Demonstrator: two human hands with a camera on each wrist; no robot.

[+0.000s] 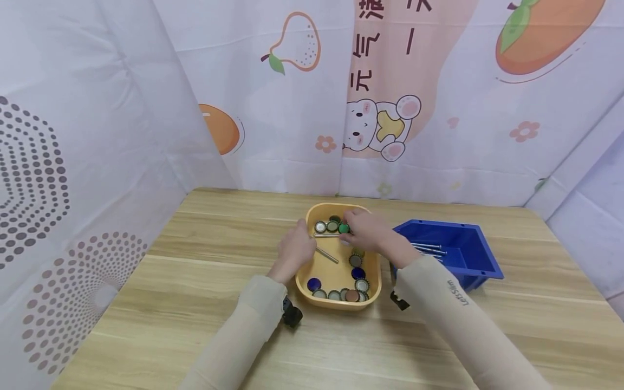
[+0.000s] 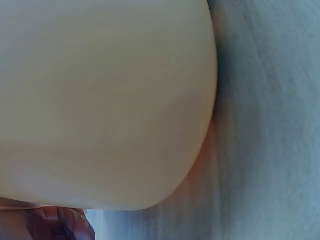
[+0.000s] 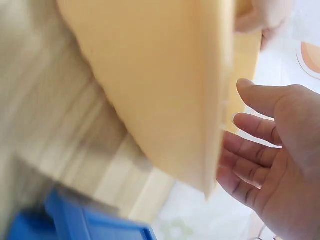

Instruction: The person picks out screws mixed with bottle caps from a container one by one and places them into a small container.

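A yellow plastic bin (image 1: 336, 305) holds bottle caps (image 1: 333, 295) and thin, silvery nail-like fasteners (image 1: 325, 254). My left hand (image 1: 297, 246) is over the bin's left rim. One fastener slants away from its fingers, but whether they pinch it or the rim is hidden. My right hand (image 1: 366, 233) reaches over the far right part of the bin, near a green cap (image 1: 343, 228) and a level fastener (image 1: 325, 235). In the right wrist view its thumb and fingertips stand apart, with nothing visible between them. The left wrist view shows mostly sleeve (image 2: 105, 105).
To the right, a blue plastic bin (image 1: 480, 260) contains several long silvery fasteners (image 1: 429, 249). Both bins are on a wood-grain table (image 1: 219, 216). Printed white curtains (image 1: 273, 130) hang behind the table and along its sides. A black wrist device (image 1: 292, 314) shows below the left sleeve.
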